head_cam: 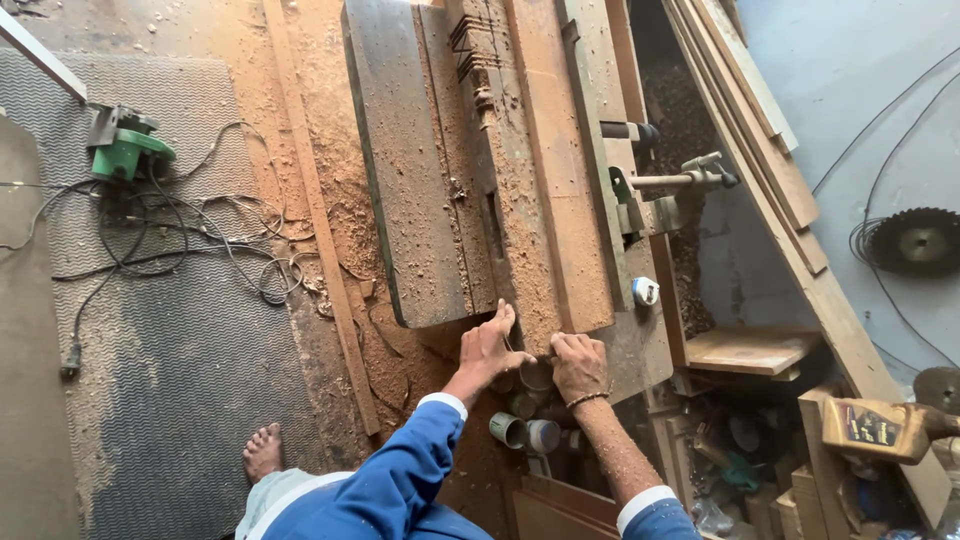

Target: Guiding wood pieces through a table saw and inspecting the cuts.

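Note:
I look down on a long woodworking machine table (420,200) covered in sawdust. My left hand (490,348) rests flat against its near end, fingers stretched toward the sawdust-covered middle strip. My right hand (580,365) is closed on a small part at the same near edge; what it grips is hidden under the fingers. A wooden board (558,170) lies lengthwise on the table beside the fence (597,150). Both arms wear blue sleeves with white cuffs.
Small round tins (525,432) sit below the hands. A green power tool (125,150) with tangled cables lies on the grey mat at left. A long wood strip (320,220) lies on the floor. Planks lean at right, near a saw blade (915,240) and a yellow bottle (880,428).

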